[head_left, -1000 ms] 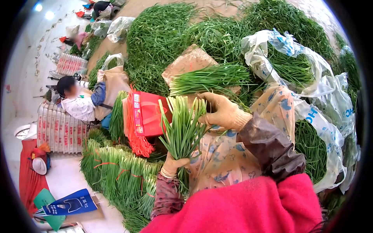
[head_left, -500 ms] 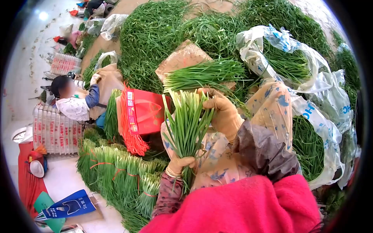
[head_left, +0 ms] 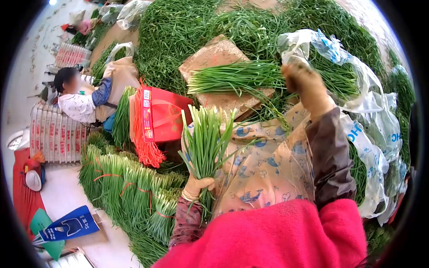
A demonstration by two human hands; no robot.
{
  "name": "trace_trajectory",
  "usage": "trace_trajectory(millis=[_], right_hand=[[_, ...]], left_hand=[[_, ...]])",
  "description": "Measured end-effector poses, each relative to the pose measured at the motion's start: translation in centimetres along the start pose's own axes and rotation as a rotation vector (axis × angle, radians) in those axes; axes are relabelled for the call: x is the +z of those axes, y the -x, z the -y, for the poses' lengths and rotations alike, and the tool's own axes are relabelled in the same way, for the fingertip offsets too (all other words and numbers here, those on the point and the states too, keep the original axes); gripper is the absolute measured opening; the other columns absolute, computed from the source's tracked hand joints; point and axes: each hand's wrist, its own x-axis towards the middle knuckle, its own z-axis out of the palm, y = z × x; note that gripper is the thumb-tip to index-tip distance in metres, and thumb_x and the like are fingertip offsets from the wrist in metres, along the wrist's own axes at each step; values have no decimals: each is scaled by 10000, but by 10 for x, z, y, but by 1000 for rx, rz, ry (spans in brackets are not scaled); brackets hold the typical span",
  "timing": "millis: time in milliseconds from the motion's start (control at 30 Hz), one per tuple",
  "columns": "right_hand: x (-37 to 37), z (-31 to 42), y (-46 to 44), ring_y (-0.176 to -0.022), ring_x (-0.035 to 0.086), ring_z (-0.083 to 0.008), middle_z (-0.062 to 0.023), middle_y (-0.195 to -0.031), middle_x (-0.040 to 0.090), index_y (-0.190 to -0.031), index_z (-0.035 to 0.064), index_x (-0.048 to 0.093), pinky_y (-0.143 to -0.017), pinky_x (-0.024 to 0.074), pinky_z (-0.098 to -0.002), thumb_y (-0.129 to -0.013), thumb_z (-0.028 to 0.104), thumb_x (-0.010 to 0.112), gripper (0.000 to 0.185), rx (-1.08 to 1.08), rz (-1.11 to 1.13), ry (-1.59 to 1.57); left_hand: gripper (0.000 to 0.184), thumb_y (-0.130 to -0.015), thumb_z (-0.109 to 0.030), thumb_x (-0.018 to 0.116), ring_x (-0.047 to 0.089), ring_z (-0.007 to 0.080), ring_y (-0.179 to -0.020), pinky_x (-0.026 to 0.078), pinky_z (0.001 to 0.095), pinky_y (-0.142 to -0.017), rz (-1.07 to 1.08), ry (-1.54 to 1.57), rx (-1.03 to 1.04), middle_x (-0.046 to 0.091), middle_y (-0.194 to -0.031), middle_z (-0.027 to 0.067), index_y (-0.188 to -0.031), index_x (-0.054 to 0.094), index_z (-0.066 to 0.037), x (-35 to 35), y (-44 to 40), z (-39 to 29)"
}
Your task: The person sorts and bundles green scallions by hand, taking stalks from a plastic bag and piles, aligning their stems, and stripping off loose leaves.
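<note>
My gloved left hand (head_left: 199,187) is closed around a bunch of garlic chives (head_left: 203,145), held upright over my lap with the pale cut ends at the top. My gloved right hand (head_left: 307,87) is smeared by motion, so its fingers are unclear. It hovers to the right of a loose pile of chives (head_left: 234,77) lying across a worn board (head_left: 208,56). Beside the held bunch stands a red box-like bag (head_left: 172,117) with red ties (head_left: 151,154) hanging over its side. A patterned plastic apron (head_left: 263,165) covers my lap.
Tied chive bundles (head_left: 129,185) stand in rows at lower left. Loose chives (head_left: 178,35) heap beyond the board. An open plastic bag (head_left: 373,105) of chives is at right. Another person (head_left: 82,100) sits at left by stacked white crates (head_left: 58,134).
My right hand has left the top of the held bunch and moved right and up. The left hand still grips the bunch, slightly lower and further left in view.
</note>
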Motion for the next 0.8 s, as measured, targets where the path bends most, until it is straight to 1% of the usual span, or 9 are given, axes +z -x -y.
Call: trace_trajectory(millis=[100, 167, 333, 367, 433, 533, 700, 767, 800], right_hand=[[33, -19, 30, -807, 625, -145, -91, -983, 650, -1063, -12, 629, -718, 524, -272, -876, 234, 660, 311, 12, 95, 1061], [51, -35, 40, -930, 634, -281, -128, -1001, 660, -1056, 67, 662, -832, 506, -353, -821, 336, 683, 358, 60, 250, 945], [104, -63, 65, -1122, 562, -343, -184, -1181, 577, -1283, 59, 506, -902, 477, -393, -740, 330, 704, 638, -13, 591, 1169], [107, -60, 70, -956, 631, -264, -131, -1080, 625, -1272, 24, 516, -764, 515, -360, -823, 282, 650, 535, 30, 636, 985], [113, -74, 76, -730, 608, -128, -66, -934, 646, -1209, 4, 559, -600, 486, -278, -917, 238, 570, 374, 519, 506, 308], [104, -87, 79, -598, 517, -40, -4, -829, 632, -1152, 12, 597, -527, 424, -199, -973, 210, 498, 285, 528, 420, 75], [50, -93, 55, -798, 647, -131, -71, -890, 690, -1172, -11, 588, -628, 504, -264, -954, 196, 518, 308, 614, 64, 346], [31, -82, 43, -965, 643, -190, -93, -1054, 676, -1219, 28, 569, -779, 515, -318, -918, 202, 562, 348, 357, 225, 1213], [29, -80, 49, -1023, 615, -248, -109, -1192, 612, -1220, 69, 584, -868, 483, -338, -865, 268, 634, 410, 187, 156, 1254]], left_hand=[[613, -716, -92, 726, 494, 153, -489, 387, 274, -429, -6, -15, 35, 649, -933, 172, -1255, 468, 44, -4, -4, -5], [552, -760, -41, 727, 541, 166, -531, 439, 286, -472, 21, -1, 35, 645, -1025, 182, -1251, 491, 44, -8, -4, -7], [545, -760, -36, 723, 562, 162, -546, 459, 279, -486, 40, -59, 73, 646, -1062, 199, -1244, 494, 65, -4, -4, -11], [546, -761, -31, 719, 566, 160, -551, 462, 277, -489, 35, -80, 85, 645, -1069, 204, -1248, 492, 68, -4, -5, -10], [552, -762, -34, 720, 568, 158, -555, 462, 275, -488, 29, -98, 80, 645, -1072, 202, -1254, 491, 65, -7, -4, -8], [573, -755, -45, 726, 569, 152, -564, 460, 271, -487, 22, -85, 72, 641, -1094, 191, -1267, 490, 56, -10, 1, -6], [614, -732, -58, 739, 566, 135, -575, 453, 260, -489, 27, -51, 70, 636, -1123, 158, -1286, 493, 35, -7, 6, -17], [624, -725, -52, 737, 564, 125, -583, 449, 255, -493, 31, -134, 80, 633, -1122, 147, -1293, 491, 32, -7, 6, -22], [599, -730, -64, 742, 563, 121, -582, 452, 256, -498, 19, -146, 80, 645, -1079, 138, -1272, 509, 38, -4, 6, -24]])
